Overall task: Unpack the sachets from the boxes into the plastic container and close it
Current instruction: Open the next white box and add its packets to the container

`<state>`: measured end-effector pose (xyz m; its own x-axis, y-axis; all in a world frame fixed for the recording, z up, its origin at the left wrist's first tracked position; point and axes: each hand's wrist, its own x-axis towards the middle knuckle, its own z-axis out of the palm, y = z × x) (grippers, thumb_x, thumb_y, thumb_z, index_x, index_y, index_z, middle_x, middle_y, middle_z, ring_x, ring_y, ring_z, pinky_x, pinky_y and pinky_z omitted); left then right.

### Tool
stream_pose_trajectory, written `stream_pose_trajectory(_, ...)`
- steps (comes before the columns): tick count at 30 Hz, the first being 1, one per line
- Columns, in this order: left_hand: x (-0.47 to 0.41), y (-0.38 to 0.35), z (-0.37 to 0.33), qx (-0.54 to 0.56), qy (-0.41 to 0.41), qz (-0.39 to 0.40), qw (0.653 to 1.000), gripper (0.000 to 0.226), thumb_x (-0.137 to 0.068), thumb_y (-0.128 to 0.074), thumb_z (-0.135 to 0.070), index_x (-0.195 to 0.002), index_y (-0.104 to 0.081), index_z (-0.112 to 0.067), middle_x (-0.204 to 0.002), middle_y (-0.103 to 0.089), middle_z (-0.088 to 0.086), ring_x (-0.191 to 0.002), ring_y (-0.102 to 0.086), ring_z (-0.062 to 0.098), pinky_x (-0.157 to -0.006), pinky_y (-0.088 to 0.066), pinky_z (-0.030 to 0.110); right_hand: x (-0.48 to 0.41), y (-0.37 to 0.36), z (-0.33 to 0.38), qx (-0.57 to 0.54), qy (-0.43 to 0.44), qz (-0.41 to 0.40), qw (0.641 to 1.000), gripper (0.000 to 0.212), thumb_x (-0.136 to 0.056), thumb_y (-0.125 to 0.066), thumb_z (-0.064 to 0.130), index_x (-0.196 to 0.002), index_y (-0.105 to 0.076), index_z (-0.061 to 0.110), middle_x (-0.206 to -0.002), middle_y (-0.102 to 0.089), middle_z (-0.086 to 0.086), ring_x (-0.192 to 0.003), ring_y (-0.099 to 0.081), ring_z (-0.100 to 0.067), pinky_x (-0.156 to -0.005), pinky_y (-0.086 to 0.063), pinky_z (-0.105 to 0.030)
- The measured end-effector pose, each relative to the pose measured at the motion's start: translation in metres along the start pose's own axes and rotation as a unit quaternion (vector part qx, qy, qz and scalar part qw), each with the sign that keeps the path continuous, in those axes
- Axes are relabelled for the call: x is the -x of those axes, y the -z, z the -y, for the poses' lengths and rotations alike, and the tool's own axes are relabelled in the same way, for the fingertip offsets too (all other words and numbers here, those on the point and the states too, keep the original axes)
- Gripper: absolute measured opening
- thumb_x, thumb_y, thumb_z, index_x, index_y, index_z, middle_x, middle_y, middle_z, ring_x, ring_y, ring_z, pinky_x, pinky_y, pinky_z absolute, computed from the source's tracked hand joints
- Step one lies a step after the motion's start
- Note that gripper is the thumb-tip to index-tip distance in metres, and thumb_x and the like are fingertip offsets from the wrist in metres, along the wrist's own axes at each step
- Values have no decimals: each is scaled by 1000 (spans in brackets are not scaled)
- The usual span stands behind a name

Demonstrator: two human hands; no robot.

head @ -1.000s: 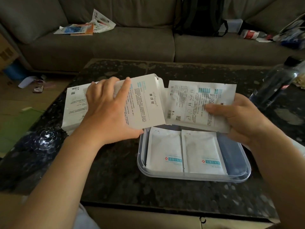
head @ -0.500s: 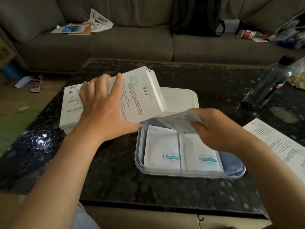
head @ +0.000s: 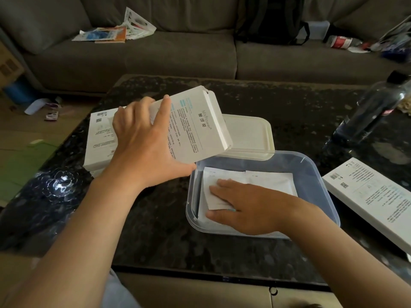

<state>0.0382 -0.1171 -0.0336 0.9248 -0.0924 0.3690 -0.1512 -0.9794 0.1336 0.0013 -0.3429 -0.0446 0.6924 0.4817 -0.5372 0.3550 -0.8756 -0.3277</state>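
Brought the right hand [head: 251, 207] down since a second ago, out of mid-air beside the box [head: 195, 127] and into the plastic container [head: 315, 172], carrying the pulled-out sachet [head: 220, 196] along and laying it on those already inside. Tipped the box higher too, over the container's far left corner. Now pressing with straight fingers [head: 222, 184] flat on that top sachet, nothing pinched. Gripping the box in the left hand [head: 142, 147], fingers spread over the printed face, thumb under the near edge.

Two likely ways of going wrong from here. Lying a little askew on the neat layer beneath, left edge close against the container wall; left so, liable to ride up that wall and foul the lid [head: 246, 134], waiting on the table [head: 155, 230] just behind the container. Held slanted above the container, contents and end flap not discernible; tipped further, liable to dump any remaining sachets in a heap.

Top sachet: flat, long axis running away from the body toward the lid, slightly off square with the container sides. Box: long axis running from the left hand out to the right, free end slanting down toward the lid and container.
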Motion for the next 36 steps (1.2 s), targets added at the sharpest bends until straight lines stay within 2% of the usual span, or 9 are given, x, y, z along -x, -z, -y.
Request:
stream_pose_trajectory(7, 0, -1, -1, 3, -3, 4, 1000, 127, -49, -67, -79, -152, -19, -21, -149, -28, 14, -135, -23, 35, -113, -21, 57, -8, -5, 2, 0, -6, 28, 1000, 98, -80, -17, 87, -160, 2, 34, -165, 21, 11, -152, 21, -13, -125, -1, -46)
stream_pose_trajectory(9, 0, -1, -1, 3, -1, 6, 1000, 127, -50, -68, -79, -152, -19, -22, -149, -28, 14, -136, -23, 35, -114, -20, 57, -10, -5, 0, -23, -15, 38, 999, 97, -80, -16, 87, -159, 3, 36, -164, 23, 14, -150, 24, -11, -125, 1, -47)
stream_pose_trajectory(12, 0, -1, -1, 4, 0, 11, 1000, 127, -50, -68, -79, -152, -18, -23, -149, -27, 12, -136, -22, 34, -114, -20, 56, -15, -2, -13, -1, -1, 21, 1000, 77, -97, -34, 69, -159, 0, 39, -165, 17, 17, -153, 16, -10, -124, -3, -42)
stream_pose_trajectory(14, 0, -2, -2, 4, 1, 14, 1000, 128, -50, -68, -79, -152, -17, -24, -150, -25, 12, -137, -21, 33, -115, -19, 56, -17, -2, -24, 31, 22, 9, 999, 79, -97, -47, 61, -158, 0, 43, -165, 13, 20, -154, 9, -10, -124, -8, -41)
stream_pose_trajectory(17, 0, -2, -2, 5, 0, 14, 1000, 129, -50, -68, -80, -153, -16, -23, -150, -26, 11, -137, -22, 33, -115, -19, 55, -19, -3, -34, 41, 30, 7, 999, 84, -92, -56, 60, -156, -1, 50, -165, 10, 24, -155, 4, -10, -124, -11, -40)
stream_pose_trajectory(24, 0, -1, -2, 4, 0, 26, 1000, 131, -49, -64, -83, -154, -14, -23, -152, -23, 11, -139, -20, 34, -116, -18, 54, -30, -11, -32, 113, 33, -20, 993, 87, -90, -53, 65, -156, 1, 47, -166, 15, 16, -155, 11, -16, -124, -14, -45)
stream_pose_trajectory(29, 1, -3, -5, 5, -4, 28, 1000, 131, -49, -64, -82, -154, -15, -22, -152, -24, 12, -139, -21, 34, -116, -17, 54, -35, -19, -33, 158, 32, -43, 986, 90, -90, -46, 70, -156, 7, 44, -167, 15, 11, -155, 8, -22, -122, -21, -48)
stream_pose_trajectory(36, 2, -7, -8, -1, -13, 24, 1000, 130, -49, -67, -80, -154, -16, -21, -151, -26, 13, -137, -24, 36, -115, -19, 55, -38, -24, -37, 172, 45, -52, 983, 90, -90, -40, 73, -157, 9, 41, -168, 17, 6, -155, 9, -25, -124, -10, -46)
